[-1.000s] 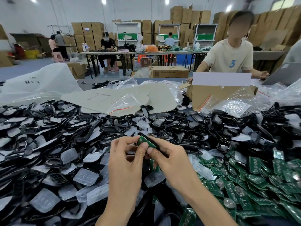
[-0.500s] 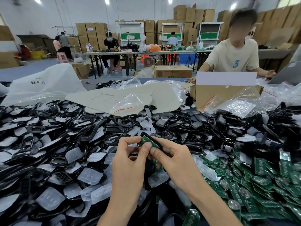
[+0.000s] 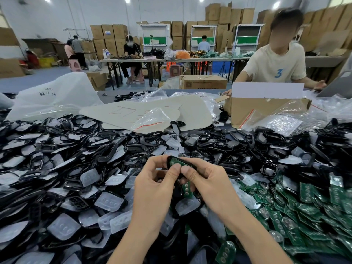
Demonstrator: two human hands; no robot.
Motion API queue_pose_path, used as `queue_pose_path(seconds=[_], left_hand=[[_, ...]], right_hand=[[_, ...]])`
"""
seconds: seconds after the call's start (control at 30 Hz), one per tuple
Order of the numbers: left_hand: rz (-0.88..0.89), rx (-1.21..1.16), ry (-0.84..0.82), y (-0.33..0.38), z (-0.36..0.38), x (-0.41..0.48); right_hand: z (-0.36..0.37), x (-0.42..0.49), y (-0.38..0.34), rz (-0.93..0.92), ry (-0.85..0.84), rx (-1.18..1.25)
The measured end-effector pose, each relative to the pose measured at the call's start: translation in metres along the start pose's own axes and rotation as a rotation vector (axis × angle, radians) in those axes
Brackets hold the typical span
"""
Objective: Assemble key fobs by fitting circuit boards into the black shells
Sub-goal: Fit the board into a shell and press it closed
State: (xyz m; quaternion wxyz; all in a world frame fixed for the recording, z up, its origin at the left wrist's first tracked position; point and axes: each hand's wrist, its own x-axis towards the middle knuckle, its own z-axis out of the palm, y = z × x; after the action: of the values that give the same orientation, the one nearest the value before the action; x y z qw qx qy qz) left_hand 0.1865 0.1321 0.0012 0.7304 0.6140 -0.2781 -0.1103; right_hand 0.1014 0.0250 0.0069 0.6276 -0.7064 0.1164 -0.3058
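Both hands meet over the middle of the table around one black shell (image 3: 172, 160) with a green circuit board (image 3: 176, 162) lying in it. My left hand (image 3: 156, 185) grips the shell's left side, its thumb pressing on the board. My right hand (image 3: 205, 180) holds the right side, thumb tip beside the left thumb. Another green board (image 3: 187, 189) shows below my fingers; whether a hand holds it is unclear. Most of the shell is hidden by my fingers.
A deep pile of black shells (image 3: 106, 151) and clear rubber pads (image 3: 108, 201) covers the table left and centre. Loose green boards (image 3: 297, 210) are heaped at the right. Behind lie plastic bags (image 3: 152, 119) and a cardboard box (image 3: 266, 109), with a seated person (image 3: 276, 63) across the table.
The board has sunk further into the shell and both thumbs have closed together on top of it. The hands stay in the same spot.
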Motion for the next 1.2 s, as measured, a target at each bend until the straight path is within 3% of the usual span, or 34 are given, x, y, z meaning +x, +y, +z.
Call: queue_pose_path(seconds=[0.63,1.2], left_hand=[[0.107,0.213,0.044,-0.008,-0.001,-0.002],[0.183,0.294,0.046,-0.007,0.002,-0.007]], right_hand=[[0.000,-0.001,0.010,-0.001,-0.038,-0.118],[-0.006,-0.001,0.006,0.029,-0.014,0.002]])
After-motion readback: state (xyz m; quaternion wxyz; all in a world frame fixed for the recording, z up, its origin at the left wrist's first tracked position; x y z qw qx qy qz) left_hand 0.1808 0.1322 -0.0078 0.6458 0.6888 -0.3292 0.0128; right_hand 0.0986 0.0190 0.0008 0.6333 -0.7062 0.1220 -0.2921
